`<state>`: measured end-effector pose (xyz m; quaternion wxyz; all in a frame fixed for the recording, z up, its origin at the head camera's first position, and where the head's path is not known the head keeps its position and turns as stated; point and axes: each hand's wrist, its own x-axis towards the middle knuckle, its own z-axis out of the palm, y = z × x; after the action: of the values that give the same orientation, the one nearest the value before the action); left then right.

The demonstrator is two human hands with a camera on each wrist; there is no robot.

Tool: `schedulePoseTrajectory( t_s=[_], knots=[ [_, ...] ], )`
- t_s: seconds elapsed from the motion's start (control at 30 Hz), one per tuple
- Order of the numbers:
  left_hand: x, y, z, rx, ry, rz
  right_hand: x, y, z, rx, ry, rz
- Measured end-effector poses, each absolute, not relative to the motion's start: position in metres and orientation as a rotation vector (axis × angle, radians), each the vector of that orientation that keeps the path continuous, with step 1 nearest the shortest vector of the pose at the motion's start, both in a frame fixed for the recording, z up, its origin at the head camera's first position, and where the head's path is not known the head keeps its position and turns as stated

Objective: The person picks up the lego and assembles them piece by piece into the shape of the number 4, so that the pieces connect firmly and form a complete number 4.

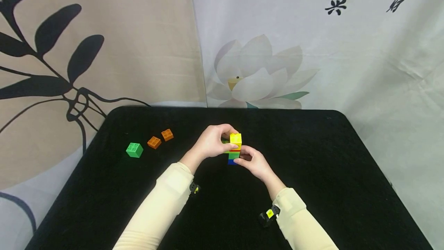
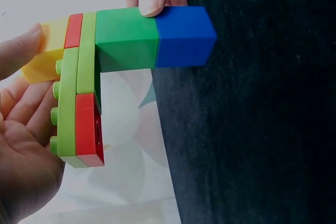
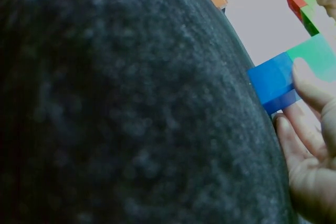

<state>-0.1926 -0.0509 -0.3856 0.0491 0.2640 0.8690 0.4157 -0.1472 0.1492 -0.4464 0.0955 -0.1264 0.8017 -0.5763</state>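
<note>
Nearest: right hand [image 1: 254, 161] grips the foot of a brick tower [image 1: 234, 156], thumb and fingers closed on opposite sides near the seam of its blue brick [image 2: 186, 36] and green brick [image 2: 126, 39]; presumably this steadies the base. Just beyond, left hand [image 1: 212, 142] pinches the yellow brick [image 1: 235, 138] at the top, thumb opposed to fingers with only that brick between; probably braces the column upright from above. Well apart to the left, a loose bright green brick [image 1: 134, 150], then two orange bricks [image 1: 154, 142], lie on the black cloth [image 1: 312, 138], likely clear of the work to leave room. Views compared: right wrist shows the blue end close up (cannot tell whether it touches the cloth). Head view mostly hides the side arm behind the left hand; left wrist shows it plainly, lime plates [image 2: 68, 114] overlapping, a red brick [image 2: 86, 127] beneath the outer end. Only head view gives the loose green brick and, farthest, the backdrop's calligraphy [image 1: 335, 7].
</note>
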Motion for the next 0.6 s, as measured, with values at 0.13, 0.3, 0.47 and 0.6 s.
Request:
schedulePoseTrajectory(
  t_s=[0.13,0.3,0.47,0.6],
  knots=[
    [-0.192,-0.051,-0.387,0.805,2.651,1.28,-0.147,0.149,-0.446,-0.381,2.376,-1.702],
    [-0.19,-0.05,-0.389,0.81,2.678,1.28,-0.148,0.15,-0.446,-0.376,2.379,-1.697],
    [-0.19,-0.05,-0.389,0.809,2.675,1.28,-0.158,0.153,-0.474,-0.385,2.406,-1.701],
    [-0.189,-0.051,-0.389,0.806,2.672,1.273,-0.162,0.155,-0.486,-0.396,2.426,-1.708]
  ],
)
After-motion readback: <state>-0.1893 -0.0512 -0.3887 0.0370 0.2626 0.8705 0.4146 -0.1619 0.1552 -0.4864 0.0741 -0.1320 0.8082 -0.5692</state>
